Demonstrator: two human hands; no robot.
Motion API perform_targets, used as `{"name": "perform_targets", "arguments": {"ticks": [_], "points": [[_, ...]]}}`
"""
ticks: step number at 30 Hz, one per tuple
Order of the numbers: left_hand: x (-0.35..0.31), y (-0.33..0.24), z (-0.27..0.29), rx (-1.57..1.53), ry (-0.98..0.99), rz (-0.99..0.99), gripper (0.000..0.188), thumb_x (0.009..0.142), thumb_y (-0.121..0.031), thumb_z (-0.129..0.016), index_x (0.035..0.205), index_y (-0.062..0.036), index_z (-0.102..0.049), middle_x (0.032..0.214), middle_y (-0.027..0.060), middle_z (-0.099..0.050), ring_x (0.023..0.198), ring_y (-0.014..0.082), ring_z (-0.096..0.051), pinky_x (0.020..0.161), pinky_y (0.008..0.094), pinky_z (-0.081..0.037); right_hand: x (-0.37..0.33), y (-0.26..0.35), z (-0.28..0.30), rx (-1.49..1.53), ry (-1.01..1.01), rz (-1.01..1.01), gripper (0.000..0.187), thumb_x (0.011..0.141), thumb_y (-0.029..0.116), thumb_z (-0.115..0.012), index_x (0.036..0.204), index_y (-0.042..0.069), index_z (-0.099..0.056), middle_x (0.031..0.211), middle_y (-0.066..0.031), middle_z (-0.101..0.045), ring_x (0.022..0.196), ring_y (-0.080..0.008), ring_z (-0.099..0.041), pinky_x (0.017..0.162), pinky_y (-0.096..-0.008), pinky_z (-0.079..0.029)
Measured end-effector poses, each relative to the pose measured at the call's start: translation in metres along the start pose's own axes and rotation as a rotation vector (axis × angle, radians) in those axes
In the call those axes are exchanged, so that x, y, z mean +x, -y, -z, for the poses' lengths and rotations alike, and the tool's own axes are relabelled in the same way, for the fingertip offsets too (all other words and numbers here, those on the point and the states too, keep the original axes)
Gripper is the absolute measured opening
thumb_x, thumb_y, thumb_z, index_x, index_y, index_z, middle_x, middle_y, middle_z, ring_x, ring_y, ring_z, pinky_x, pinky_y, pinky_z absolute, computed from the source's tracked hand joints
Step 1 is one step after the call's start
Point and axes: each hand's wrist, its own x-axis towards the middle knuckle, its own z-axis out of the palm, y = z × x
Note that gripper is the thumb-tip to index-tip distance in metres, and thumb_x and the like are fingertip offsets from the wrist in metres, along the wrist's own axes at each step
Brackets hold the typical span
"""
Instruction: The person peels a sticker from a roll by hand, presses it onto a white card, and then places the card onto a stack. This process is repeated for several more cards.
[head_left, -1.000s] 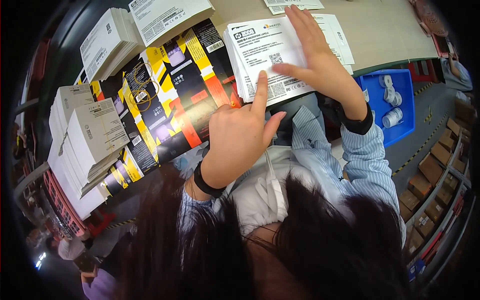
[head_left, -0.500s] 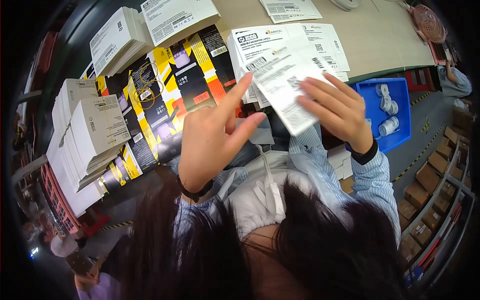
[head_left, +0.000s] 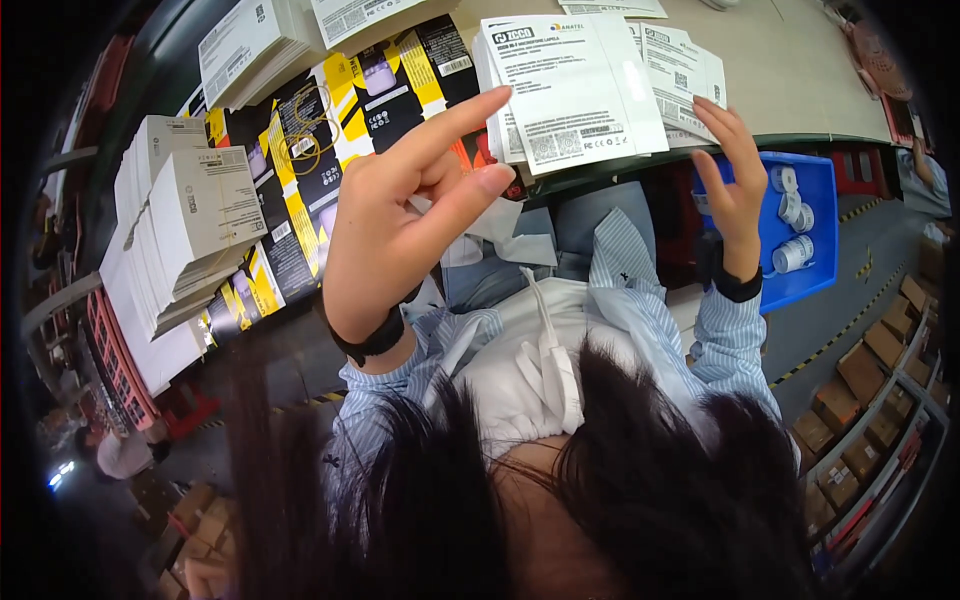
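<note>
A stack of white printed cards (head_left: 585,100) lies near the table's front edge. At its left side my left hand (head_left: 400,215) hovers open; the index finger points at the stack's edge, the thumb stands apart and the other fingers curl in. I see nothing held between thumb and index finger. My right hand (head_left: 735,180) is raised just right of the stack, open, its fingers apart and holding nothing. Beside and partly behind that stack lie more white cards (head_left: 685,85). A crumpled strip of whitish paper (head_left: 510,240) hangs over my lap, below the left hand.
A blue bin (head_left: 815,260) at the right holds several small white rolls (head_left: 793,254). Banded card stacks (head_left: 205,205) stand at the left, on black-and-yellow printed sheets (head_left: 375,120) with rubber bands (head_left: 310,130). Shelves of cardboard boxes (head_left: 860,370) are at far right.
The tilted white card under my right hand now lies squared on the stack. My right hand has let go and moved right; my left hand has shifted slightly left and up.
</note>
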Motion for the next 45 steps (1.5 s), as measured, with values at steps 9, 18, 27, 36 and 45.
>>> {"name": "perform_targets", "arguments": {"ticks": [9,18,27,36,45], "points": [[-0.003,0.002,-0.005,-0.201,0.224,-0.022,0.027,0.082,-0.006,-0.054,0.108,-0.0003,-0.060,0.050,-0.0056,-0.043,0.046,0.0011,-0.035,0.044,0.0176,-0.027,0.013,0.087,-0.019,1.046,0.410,-0.276,0.043,0.073,0.015,-0.069,0.112,0.005,-0.056,0.102,-0.0088,-0.060,0.071,-0.0133,-0.059,0.063,-0.0263,-0.047],[-0.019,0.006,-0.009,-0.280,0.002,-0.098,0.030,0.083,-0.015,-0.048,0.095,0.0099,-0.059,0.053,-0.0022,-0.045,0.043,0.0040,-0.032,0.046,0.0194,-0.026,0.038,0.124,-0.050,1.163,0.760,-0.198,0.053,0.072,0.015,-0.070,0.120,0.009,-0.050,0.099,-0.0083,-0.057,0.064,-0.0151,-0.056,0.059,-0.0266,-0.046],[-0.021,0.011,0.008,0.121,0.061,-0.264,0.024,0.080,-0.009,-0.052,0.097,0.0069,-0.059,0.080,0.0092,-0.060,0.064,0.0115,-0.051,0.066,0.0249,-0.039,0.035,0.123,-0.056,1.122,0.559,-0.195,0.020,0.072,0.010,-0.070,0.088,0.003,-0.059,0.072,-0.0047,-0.056,0.058,-0.0118,-0.048,0.054,-0.0238,-0.041],[-0.075,0.047,0.021,0.139,-0.264,-0.224,0.021,0.078,-0.005,-0.057,0.098,0.0003,-0.061,0.096,0.0111,-0.060,0.084,0.0198,-0.057,0.077,0.0285,-0.043,0.009,0.098,0.001,1.005,0.536,-0.388,0.009,0.072,0.002,-0.066,0.076,-0.001,-0.058,0.072,-0.0029,-0.056,0.060,-0.0081,-0.047,0.054,-0.0202,-0.037],[-0.134,0.116,-0.008,0.111,0.004,0.412,0.033,0.076,-0.014,-0.064,0.106,-0.0014,-0.057,0.097,0.0138,-0.060,0.091,0.0238,-0.057,0.081,0.0299,-0.043,-0.003,0.096,0.024,0.917,0.203,-0.360,0.005,0.075,-0.005,-0.057,0.076,-0.002,-0.053,0.085,-0.0103,-0.057,0.077,-0.0152,-0.050,0.069,-0.0230,-0.038]]}}
